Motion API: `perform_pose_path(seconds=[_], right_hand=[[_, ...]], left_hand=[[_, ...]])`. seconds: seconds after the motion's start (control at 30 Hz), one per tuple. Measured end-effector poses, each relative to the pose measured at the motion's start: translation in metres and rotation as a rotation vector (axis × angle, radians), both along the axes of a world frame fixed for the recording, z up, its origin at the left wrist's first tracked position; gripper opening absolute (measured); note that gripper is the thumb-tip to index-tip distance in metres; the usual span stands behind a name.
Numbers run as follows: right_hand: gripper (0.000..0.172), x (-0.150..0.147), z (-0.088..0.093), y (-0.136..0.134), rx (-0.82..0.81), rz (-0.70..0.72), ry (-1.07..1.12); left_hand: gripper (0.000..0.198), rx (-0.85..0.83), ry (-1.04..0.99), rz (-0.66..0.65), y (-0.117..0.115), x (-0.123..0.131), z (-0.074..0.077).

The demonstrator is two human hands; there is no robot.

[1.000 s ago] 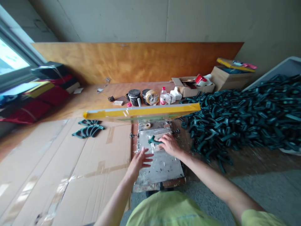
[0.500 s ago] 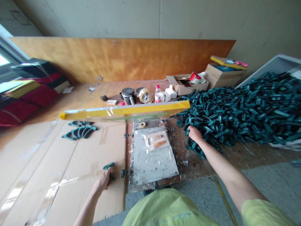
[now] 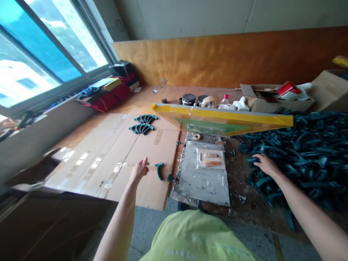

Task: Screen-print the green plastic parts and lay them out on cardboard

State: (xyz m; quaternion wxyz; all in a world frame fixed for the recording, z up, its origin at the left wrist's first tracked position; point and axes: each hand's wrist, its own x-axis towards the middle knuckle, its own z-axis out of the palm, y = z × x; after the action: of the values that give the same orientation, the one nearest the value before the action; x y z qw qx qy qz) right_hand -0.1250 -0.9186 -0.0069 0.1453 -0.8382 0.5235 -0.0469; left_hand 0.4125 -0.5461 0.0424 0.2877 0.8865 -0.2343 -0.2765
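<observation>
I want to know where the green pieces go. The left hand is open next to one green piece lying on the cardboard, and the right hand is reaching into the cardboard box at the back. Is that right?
Not quite. The right hand is not in the box; the head view shows it on the pile of green pieces. The left hand is indeed open beside the green piece on the cardboard.

A plate (image 3: 203, 177) lies at the bench's front edge, under a raised frame (image 3: 223, 117). Left of it, cardboard (image 3: 108, 152) carries one handle (image 3: 159, 170) near the plate and stacked handles (image 3: 143, 124) farther back. A pile of handles (image 3: 299, 148) fills the bench's right side.
</observation>
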Motion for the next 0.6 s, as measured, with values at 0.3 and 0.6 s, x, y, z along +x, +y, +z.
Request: perform_pose_path(seconds=[0.3,0.6], right_hand=[[0.02,0.17,0.033,0.109,-0.248,0.556,-0.414],[0.027,0.199,0.02,0.136,-0.238,0.627,-0.256]], left_hand=[[0.048,-0.874,0.191,0.004,-0.109,-0.064,0.111],[0.041,-1.078,0.21,-0.015,-0.153,-0.087,0.151]])
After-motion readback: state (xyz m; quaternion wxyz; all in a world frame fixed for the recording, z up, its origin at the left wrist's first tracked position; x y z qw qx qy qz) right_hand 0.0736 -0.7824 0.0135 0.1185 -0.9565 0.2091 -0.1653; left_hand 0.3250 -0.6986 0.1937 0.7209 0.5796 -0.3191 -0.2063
